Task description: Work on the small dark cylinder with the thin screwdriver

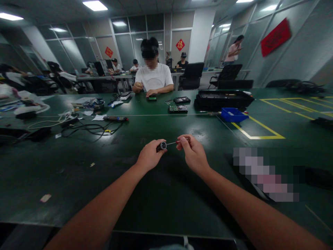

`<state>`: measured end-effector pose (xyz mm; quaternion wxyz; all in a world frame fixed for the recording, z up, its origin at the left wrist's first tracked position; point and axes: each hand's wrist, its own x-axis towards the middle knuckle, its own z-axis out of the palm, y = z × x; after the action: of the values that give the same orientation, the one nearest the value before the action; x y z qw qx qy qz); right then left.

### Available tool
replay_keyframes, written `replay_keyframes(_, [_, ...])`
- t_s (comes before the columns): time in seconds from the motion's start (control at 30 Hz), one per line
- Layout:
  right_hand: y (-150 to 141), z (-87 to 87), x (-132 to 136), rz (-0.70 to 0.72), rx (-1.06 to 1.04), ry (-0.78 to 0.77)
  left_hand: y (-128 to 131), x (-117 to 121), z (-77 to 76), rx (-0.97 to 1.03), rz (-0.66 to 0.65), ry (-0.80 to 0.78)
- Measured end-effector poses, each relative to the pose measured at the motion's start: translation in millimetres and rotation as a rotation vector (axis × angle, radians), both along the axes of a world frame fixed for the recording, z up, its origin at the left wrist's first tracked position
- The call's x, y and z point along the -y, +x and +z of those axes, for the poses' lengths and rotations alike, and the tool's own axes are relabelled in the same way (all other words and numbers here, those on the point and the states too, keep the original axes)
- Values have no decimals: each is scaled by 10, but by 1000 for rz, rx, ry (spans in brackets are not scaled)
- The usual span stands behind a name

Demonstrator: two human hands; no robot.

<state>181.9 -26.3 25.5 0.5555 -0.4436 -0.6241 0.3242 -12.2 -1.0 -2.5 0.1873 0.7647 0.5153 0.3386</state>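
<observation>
Over the middle of the green table (109, 187), my left hand (150, 154) is closed around a dark cylindrical part (161, 146) with a silvery ring at its end. That ringed end faces right and toward me. Opposite it, my right hand (193, 152) pinches the reddish handle of a screwdriver (171, 143). Its thin metal shaft points left and reaches the rim of the cylinder's end. Whether the tip sits inside or only touches the rim, I cannot tell. My left fingers hide most of the cylinder's body.
A black tray (223, 100) and a blue bin (232, 114) stand at the back right, near hard drives (178, 109). Black cables (85, 130) and a pen-like tool (116, 118) lie left. A co-worker (153, 76) sits opposite. A blurred-out object (265, 175) lies right.
</observation>
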Motion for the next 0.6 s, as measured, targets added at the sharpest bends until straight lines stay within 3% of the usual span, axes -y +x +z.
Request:
replay_keyframes(0.1, [-9, -45, -58, 1, -125, -66, 1, 17, 45, 17, -5, 6])
replay_keyframes(0.2, [25, -104, -162, 25, -391, -209, -5, 30, 99, 41, -33, 67])
replay_keyframes(0.3, [81, -137, -245, 21, -474, -318, -11, 31, 113, -34, -31, 51])
replay_keyframes(0.43, [103, -137, -262, -85, -432, -230, -10, 22, 77, -84, -23, 4])
replay_keyframes(0.6, [63, -126, -208, -56, -306, -118, -3, 23, 56, -58, -25, 13])
